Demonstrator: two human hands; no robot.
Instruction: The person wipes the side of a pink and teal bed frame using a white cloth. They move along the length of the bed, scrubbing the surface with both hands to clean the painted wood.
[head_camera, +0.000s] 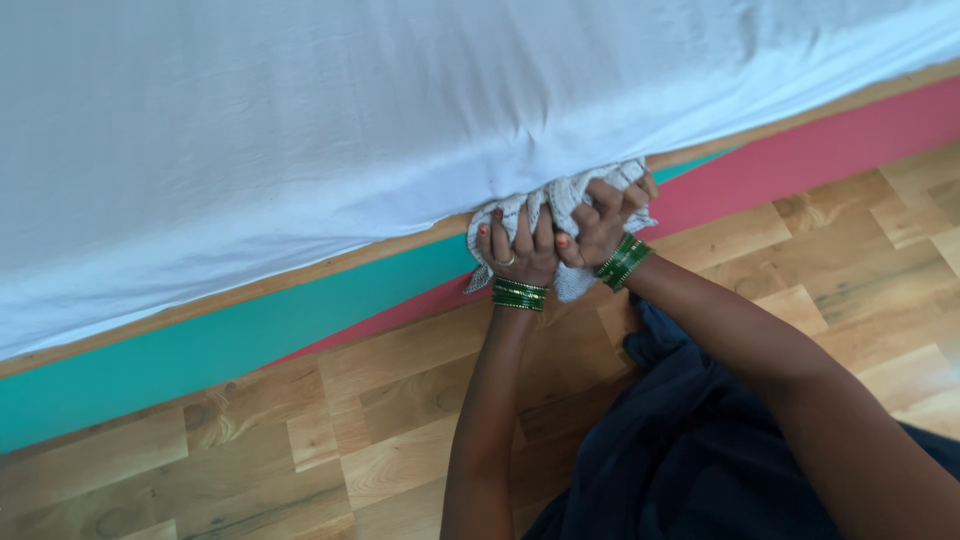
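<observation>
**Both hands bunched on a cloth at the bed edge**

Nearest the camera I log dark navy fabric (700, 450), soft and loosely folded, low on the right of the view. Two bare forearms rise from it toward the bed.

Beneath them lies the floor (300, 440): wood-look planks in warm brown, glossy, with visible grain and knots, laid in short staggered lengths.

At each wrist sits a stack of thin green bangles (520, 294), hard and shiny, with gold lines between the rings.

Left hand (520, 250): fingers curled shut, gripping the cloth (560, 205); a ring shows on one finger and the nails are painted orange-red. Right hand (605, 225): also closed tight on the same cloth, knuckles raised, touching the left hand. The cloth is off-white with a fine grey check, a woven towel-like texture, crumpled into a thick wad. A loose corner hangs below the hands. The wad sits pressed against the side of the bed, right where the sheet's lower edge meets the frame.

Behind the hands, the bed base (200, 350) runs diagonally: flat smooth panels, teal on the left, pinkish red on the right, topped by a narrow wooden strip (300, 272).

Farthest, the white sheet (350, 120) covers the mattress, matt cotton-like, with shallow creases fanning out from above the hands.
</observation>
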